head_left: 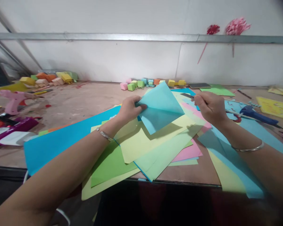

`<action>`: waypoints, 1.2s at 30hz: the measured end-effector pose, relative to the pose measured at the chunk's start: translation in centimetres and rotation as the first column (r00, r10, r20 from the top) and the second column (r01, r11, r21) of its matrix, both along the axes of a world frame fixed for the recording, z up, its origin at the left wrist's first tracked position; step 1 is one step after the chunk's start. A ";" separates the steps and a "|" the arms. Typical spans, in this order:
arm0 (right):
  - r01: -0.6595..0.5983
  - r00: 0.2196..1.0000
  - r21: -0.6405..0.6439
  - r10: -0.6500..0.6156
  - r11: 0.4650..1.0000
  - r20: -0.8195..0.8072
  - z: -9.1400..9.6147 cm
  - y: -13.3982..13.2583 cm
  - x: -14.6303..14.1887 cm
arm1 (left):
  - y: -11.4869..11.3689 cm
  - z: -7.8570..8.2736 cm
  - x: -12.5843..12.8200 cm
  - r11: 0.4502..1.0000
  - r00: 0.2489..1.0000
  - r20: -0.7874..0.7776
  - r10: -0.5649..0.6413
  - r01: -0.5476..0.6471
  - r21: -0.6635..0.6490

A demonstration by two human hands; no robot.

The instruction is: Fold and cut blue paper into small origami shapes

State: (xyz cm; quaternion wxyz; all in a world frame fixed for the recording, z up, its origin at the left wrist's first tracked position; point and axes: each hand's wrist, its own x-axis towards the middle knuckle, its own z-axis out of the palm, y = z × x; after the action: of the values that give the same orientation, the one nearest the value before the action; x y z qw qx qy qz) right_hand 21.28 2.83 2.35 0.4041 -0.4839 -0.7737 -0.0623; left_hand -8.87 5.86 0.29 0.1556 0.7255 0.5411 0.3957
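Note:
My left hand [131, 108] is closed on the left corner of a light blue sheet of paper [162, 108], thumb on top. The sheet is tilted up, with a crease running across it to the right corner. To the right, my right hand [211, 105] is wrapped round a dark-bladed cutting tool [186, 95]. Its blade points left toward the paper but appears apart from it; the handle is hidden in my fist, so I cannot tell whether it is scissors or a knife. Beneath both hands lies a loose pile of coloured paper [141, 147].
Small paper cubes [141, 83] line the wall, with more cubes [50, 78] at back left. A pink glue gun [13, 101] and a purple object [16, 128] lie left. A blue glue gun [256, 113] lies right. Paper overhangs the table's front edge [179, 182].

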 end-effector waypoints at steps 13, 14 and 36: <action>-0.288 0.838 -0.324 0.400 0.901 0.371 -2.6 2.5 1.6 | 0.1 0.6 -0.8 0.995 0.985 -0.170 0.022 -0.039 -0.094; -0.328 0.813 -0.381 0.464 0.864 0.352 -2.7 2.5 1.6 | 0.3 0.3 -0.8 0.994 0.976 -0.209 0.054 -0.073 -0.081; -0.464 0.738 -0.524 0.639 0.714 0.218 -2.6 2.1 1.0 | -1.7 -2.2 2.0 0.940 0.675 -0.672 -0.304 0.327 -0.097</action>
State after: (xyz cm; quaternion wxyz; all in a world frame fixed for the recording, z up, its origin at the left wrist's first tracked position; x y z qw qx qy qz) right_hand 22.31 4.98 -0.23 0.1248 -0.2804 -0.9406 0.1453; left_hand -6.88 4.17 -1.90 0.0018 0.9039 0.4204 0.0794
